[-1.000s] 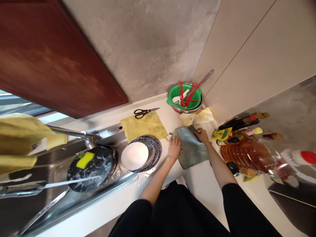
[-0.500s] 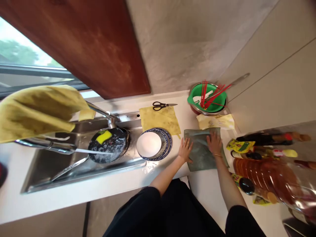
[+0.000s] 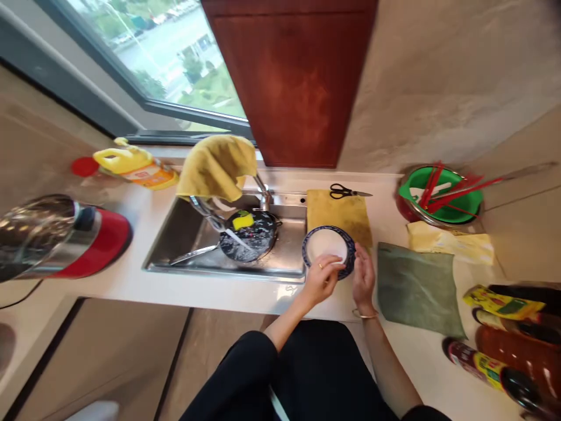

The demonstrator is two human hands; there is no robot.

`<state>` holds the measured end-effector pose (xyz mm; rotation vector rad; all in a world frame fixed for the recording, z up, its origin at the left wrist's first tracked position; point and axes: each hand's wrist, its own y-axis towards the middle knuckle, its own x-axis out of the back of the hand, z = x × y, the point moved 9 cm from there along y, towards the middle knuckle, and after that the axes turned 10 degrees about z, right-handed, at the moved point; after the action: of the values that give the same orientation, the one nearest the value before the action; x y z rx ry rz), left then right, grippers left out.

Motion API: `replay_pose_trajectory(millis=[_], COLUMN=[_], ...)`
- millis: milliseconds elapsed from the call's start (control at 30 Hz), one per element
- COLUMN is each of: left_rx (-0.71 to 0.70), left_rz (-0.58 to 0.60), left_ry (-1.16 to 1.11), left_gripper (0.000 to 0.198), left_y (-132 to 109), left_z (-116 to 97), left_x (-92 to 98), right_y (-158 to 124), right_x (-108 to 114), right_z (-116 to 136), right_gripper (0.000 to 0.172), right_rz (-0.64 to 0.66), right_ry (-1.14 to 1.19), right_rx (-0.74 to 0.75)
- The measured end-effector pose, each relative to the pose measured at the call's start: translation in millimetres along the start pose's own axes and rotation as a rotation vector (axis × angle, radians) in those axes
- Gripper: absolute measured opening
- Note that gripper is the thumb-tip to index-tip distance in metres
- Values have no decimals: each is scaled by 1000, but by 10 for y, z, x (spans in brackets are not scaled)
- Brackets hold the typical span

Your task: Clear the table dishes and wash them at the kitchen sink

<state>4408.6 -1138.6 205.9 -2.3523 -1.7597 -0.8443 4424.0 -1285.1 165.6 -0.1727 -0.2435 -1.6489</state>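
A white bowl (image 3: 325, 242) sits inside blue-patterned dishes (image 3: 349, 238) on the counter, right of the sink. My left hand (image 3: 323, 279) is at the bowl's near rim, its fingers bent and close together over the edge. Beside the dishes on the right, my right hand (image 3: 363, 278) is held with its fingers stretched out and nothing visible in it. The grey-green cloth (image 3: 416, 287) lies flat to the right of my right hand. Behind the dishes, black-handled scissors (image 3: 346, 191) rest by a yellow cloth (image 3: 337, 211).
In the sink (image 3: 289, 257) is a dark, soapy pan (image 3: 258, 234) with a yellow sponge (image 3: 242, 221). A yellow cloth (image 3: 218, 166) hangs over the faucet. A green basket (image 3: 467, 199) holds red chopsticks. Bottles (image 3: 517, 351) line the right; a red appliance (image 3: 99, 242) stands left.
Both hands have left the grey-green cloth and moved left to the bowl and dishes. The view has swung left, bringing the red appliance and a yellow jug into sight.
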Motion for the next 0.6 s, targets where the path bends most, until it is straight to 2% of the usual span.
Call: replay_pose_trajectory(millis=[33, 100, 167, 267, 300, 367, 400, 467, 533, 600], left_rx=[65, 243, 426, 604, 686, 824, 881, 949, 1005, 1058], left_rz=[-116, -362, -582, -771, -822, -874, -883, -869, -840, -793], left_ry=[-66, -234, -494, -1032, -1152, -1276, -1290, -1272, -1247, -1224], left_gripper=[24, 21, 18, 17, 16, 15, 16, 17, 15, 13], left_y=[-91, -336, -631, -983, -1108, -1334, -1439, -1603, -1723, -1800], left_z=[162, 659, 1296, 2186, 2421, 2752, 2863, 3005, 3087, 3148], left_x=[350, 1033, 1606, 2154, 2288, 2527, 2632, 2800, 2876, 2874], right_y=[-58, -117, -100, -1, 44, 151, 207, 313, 381, 431], right_x=[-324, -1050, -1906, -3180, -3554, -4159, -4388, -4697, -4885, -5016], right_z=[233, 548, 630, 416, 333, 183, 115, -30, -177, -306], right_gripper=[41, 33, 26, 21, 20, 18, 18, 21, 22, 23], right_rz=[48, 176, 360, 508, 522, 516, 512, 480, 454, 494], right_ry=[79, 228, 398, 812, 931, 1048, 1043, 928, 791, 576], right_rx=[23, 21, -73, -393, -492, -626, -657, -665, -641, -566])
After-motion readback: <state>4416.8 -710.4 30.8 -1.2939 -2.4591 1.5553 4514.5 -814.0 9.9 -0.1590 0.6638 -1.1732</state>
